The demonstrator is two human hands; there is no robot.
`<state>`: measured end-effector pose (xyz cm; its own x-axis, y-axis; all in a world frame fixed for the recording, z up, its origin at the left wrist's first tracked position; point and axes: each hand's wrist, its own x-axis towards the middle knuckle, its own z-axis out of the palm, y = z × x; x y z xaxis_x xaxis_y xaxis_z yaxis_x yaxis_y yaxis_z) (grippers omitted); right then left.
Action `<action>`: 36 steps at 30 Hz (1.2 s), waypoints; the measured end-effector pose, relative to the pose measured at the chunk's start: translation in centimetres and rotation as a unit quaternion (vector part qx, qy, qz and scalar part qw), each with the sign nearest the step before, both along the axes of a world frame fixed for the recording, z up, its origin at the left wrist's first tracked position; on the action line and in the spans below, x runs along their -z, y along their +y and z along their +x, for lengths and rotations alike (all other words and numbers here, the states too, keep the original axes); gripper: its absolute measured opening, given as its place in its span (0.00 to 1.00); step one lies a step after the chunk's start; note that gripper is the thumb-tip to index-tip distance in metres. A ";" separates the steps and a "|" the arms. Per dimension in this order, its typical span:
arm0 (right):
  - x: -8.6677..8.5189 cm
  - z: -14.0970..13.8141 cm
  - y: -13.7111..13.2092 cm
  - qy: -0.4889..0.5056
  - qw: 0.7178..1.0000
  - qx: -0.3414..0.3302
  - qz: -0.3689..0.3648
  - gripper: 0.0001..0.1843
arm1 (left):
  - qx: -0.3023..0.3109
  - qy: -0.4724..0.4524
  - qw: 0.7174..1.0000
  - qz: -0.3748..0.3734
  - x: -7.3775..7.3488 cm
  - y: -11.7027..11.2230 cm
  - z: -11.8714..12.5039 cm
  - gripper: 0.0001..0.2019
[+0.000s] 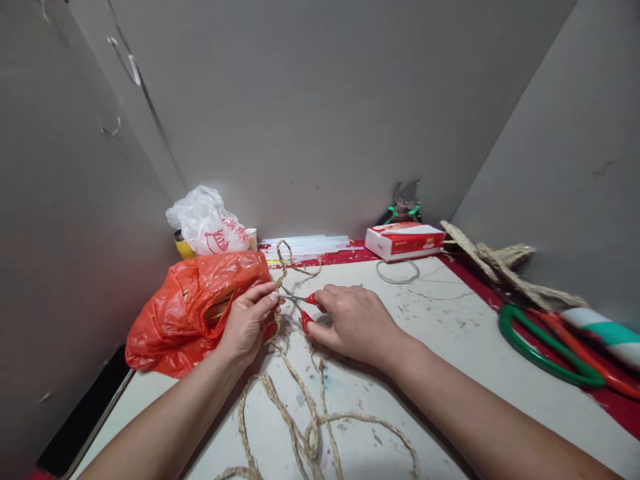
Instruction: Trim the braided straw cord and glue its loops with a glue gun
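Note:
My left hand pinches a braided straw cord between thumb and fingers. Part of the cord loops up above the fingers, and a long tangle of it hangs down onto the white tabletop towards me. My right hand grips the red handles of a pair of scissors, with fingers and thumb in the loops. The scissors' handles are spread apart, and their blades point left at the cord beside my left fingertips. Whether the blades touch the cord I cannot tell.
Left of my hands lies a red plastic bag holding straw-coloured material. Behind it are a white plastic bag and clear sticks. A tissue box, pruning shears, a wire coil and green-handled scissors lie to the right.

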<state>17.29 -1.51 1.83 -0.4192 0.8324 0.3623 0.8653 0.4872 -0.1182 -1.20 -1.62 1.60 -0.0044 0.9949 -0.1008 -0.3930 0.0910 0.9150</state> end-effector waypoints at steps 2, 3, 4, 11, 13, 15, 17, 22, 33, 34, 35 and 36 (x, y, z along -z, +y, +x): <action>-0.1 -0.1 -0.1 -0.015 1.000 0.009 0.008 0.17 | -0.003 -0.004 1.000 0.004 0.0 0.0 0.0 0.17; -0.1 -0.1 -0.1 -0.021 1.000 0.016 0.012 0.17 | -0.002 -0.006 1.000 0.007 0.0 0.0 0.0 0.16; -0.1 -0.1 -0.1 -0.024 0.999 0.024 0.016 0.17 | 0.000 -0.008 1.000 0.008 0.0 0.0 0.0 0.16; -0.2 -0.1 0.1 -0.025 0.999 0.036 0.001 0.17 | 0.002 -0.017 1.000 -0.006 0.1 0.1 -0.1 0.14; -0.1 -0.1 0.2 -0.022 0.999 0.029 -0.014 0.17 | 0.001 -0.021 1.000 -0.014 0.1 0.2 -0.2 0.15; -0.1 0.0 0.2 -0.012 0.999 0.015 -0.031 0.17 | 0.002 -0.027 0.999 -0.017 0.1 0.3 -0.2 0.16; 0.0 0.0 0.3 0.002 0.999 0.001 -0.046 0.16 | 0.009 -0.032 0.999 -0.016 0.0 0.3 -0.3 0.16; 0.3 0.1 0.4 0.014 0.998 -0.016 -0.055 0.17 | 0.047 -0.033 0.998 -0.002 -0.1 0.2 -0.5 0.14; 0.1 -0.3 0.0 0.008 1.000 0.009 0.011 0.15 | 0.057 -0.007 0.998 0.029 0.2 0.1 -0.4 0.11; 0.1 -0.2 -0.1 0.012 1.000 0.009 0.006 0.16 | 0.056 -0.006 0.998 0.028 0.1 0.1 -0.4 0.11; 0.1 -0.2 0.0 0.016 1.000 0.008 0.001 0.16 | 0.056 -0.005 0.998 0.027 0.1 0.1 -0.4 0.11; 0.1 -0.2 0.0 0.018 1.000 0.005 -0.005 0.16 | 0.056 -0.004 0.998 0.025 0.1 0.0 -0.4 0.11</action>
<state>17.10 -1.53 1.69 -0.3970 0.8407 0.3683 0.8655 0.4765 -0.1545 -1.58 -1.57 1.48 0.1077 0.9929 -0.0498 -0.3908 0.0883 0.9162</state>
